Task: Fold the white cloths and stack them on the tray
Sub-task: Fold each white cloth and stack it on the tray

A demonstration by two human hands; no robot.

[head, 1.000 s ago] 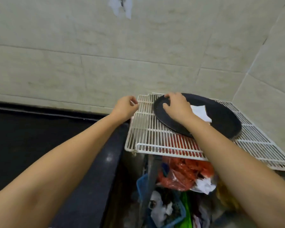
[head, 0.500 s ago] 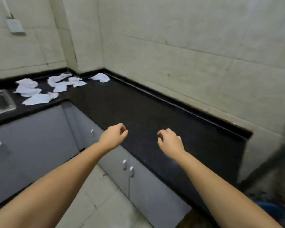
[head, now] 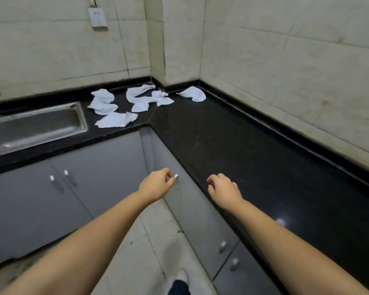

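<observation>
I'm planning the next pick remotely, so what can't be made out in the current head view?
- Tray: out of frame, so its place and contents are unknown.
- White cloths in the far corner: small and overlapping, so the exact count is unclear.
- Sink: cut off by the left edge.
- Left hand and right hand: seen from behind with fingers curled; both appear empty, palms hidden.
</observation>
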